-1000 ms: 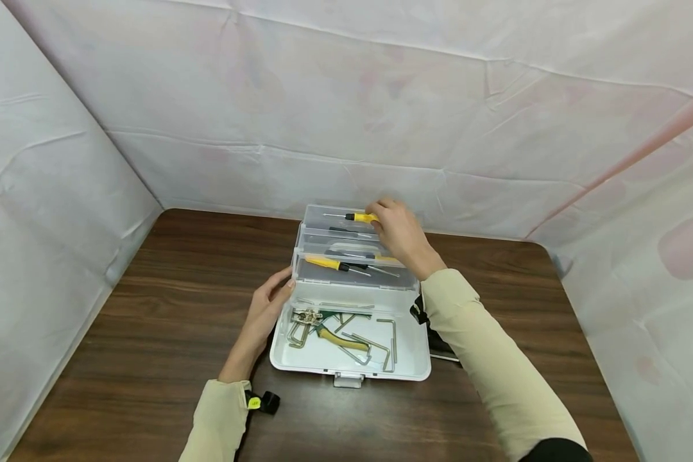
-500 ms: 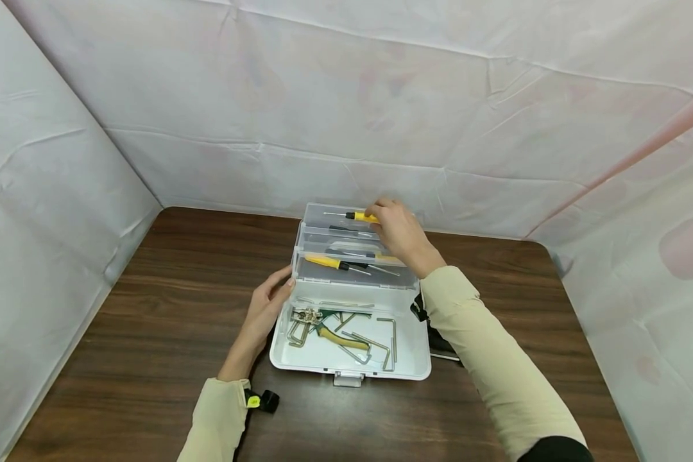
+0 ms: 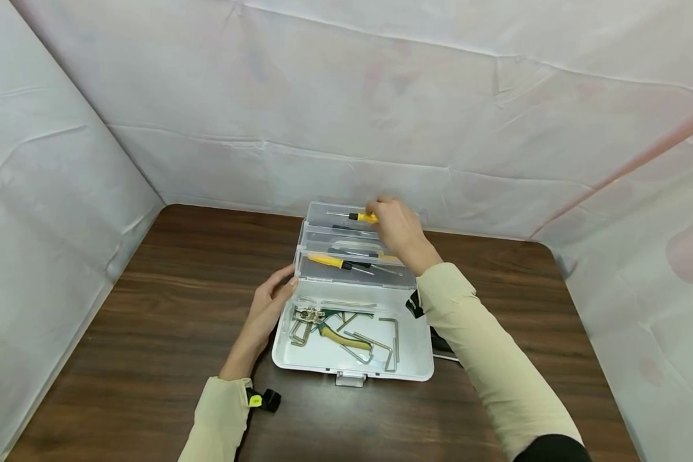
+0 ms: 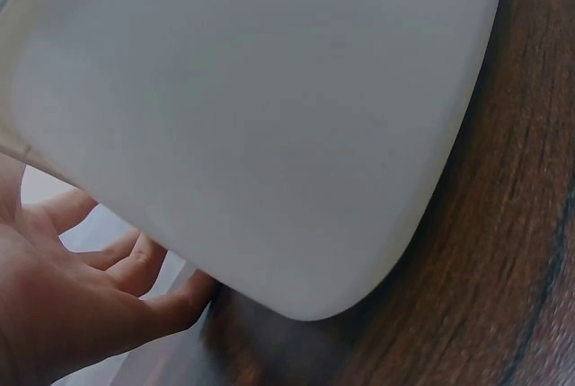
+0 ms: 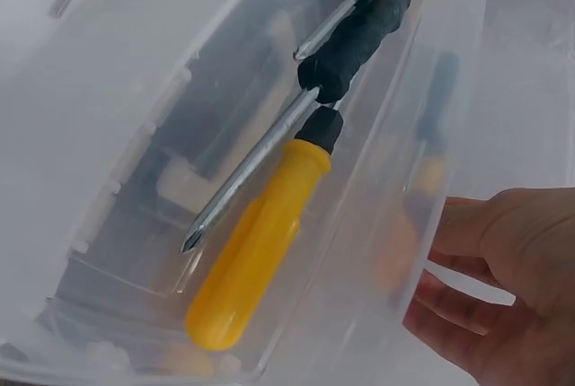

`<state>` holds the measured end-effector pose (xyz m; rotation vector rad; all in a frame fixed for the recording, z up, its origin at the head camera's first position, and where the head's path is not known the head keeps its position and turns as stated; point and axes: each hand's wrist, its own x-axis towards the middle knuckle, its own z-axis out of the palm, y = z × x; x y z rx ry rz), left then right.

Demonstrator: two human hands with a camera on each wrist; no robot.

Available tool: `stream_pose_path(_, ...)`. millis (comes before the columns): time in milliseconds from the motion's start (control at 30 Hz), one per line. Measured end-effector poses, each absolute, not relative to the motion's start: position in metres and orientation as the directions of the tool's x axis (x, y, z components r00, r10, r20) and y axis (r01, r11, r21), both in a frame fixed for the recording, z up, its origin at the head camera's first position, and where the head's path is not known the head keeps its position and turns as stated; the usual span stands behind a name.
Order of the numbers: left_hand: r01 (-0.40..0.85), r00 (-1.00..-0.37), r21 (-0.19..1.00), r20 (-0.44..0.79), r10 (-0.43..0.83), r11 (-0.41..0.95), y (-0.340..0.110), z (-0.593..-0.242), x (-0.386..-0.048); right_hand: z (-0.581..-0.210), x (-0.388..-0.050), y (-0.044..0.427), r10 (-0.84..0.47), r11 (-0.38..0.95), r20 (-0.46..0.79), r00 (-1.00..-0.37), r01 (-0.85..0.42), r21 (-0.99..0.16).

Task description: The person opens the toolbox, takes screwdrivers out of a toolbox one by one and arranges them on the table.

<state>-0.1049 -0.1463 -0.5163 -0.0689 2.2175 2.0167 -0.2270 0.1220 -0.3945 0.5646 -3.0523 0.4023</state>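
Note:
A white toolbox (image 3: 352,376) sits unfolded on the table, its clear plastic trays (image 3: 300,244) raised in steps at the back. My right hand (image 3: 401,231) reaches over the rear tray and pinches the yellow handle of a screwdriver (image 3: 363,217); its fingertips are partly hidden. In the right wrist view that hand (image 5: 503,287) shows beyond the tray wall. My left hand (image 3: 264,311) holds the box's left side by the trays, thumb in front. The left wrist view shows the fingers (image 4: 184,307) bent at the white box wall (image 4: 269,135).
The front tray bears a yellow screwdriver (image 5: 256,242) and a black-handled one (image 5: 346,54). In the box bottom lie yellow-green pliers (image 3: 346,339) and several hex keys (image 3: 389,353). A dark object (image 3: 441,345) is partly hidden under the right forearm. White cloth (image 3: 346,115) stands behind the table.
Both hands keep their places on the box and the screwdriver. Only the head view has shifted slightly.

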Motion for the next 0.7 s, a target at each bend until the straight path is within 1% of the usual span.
stream_pose_path(200, -0.129, -0.989, 0.987, -0.135, 0.060, 0.097, -0.144, -0.517, -0.105, -0.397, -0.226, 0.124, -0.344, 0.909, 0.068, -0.937, -0.350, -0.227)
stream_pose_path(467, -0.133, -0.989, 0.986, -0.139, 0.052, 0.102, -0.141, -0.517, -0.105, -0.401, -0.226, 0.129, -0.381, 0.894, 0.109, -0.918, -0.396, -0.207)
stream_pose_path(700, -0.142, -0.987, 0.987, -0.147, 0.063, 0.078, -0.141, -0.518, -0.106, -0.399, -0.228, 0.143, -0.372, 0.885, 0.133, -0.919, -0.394, -0.248)
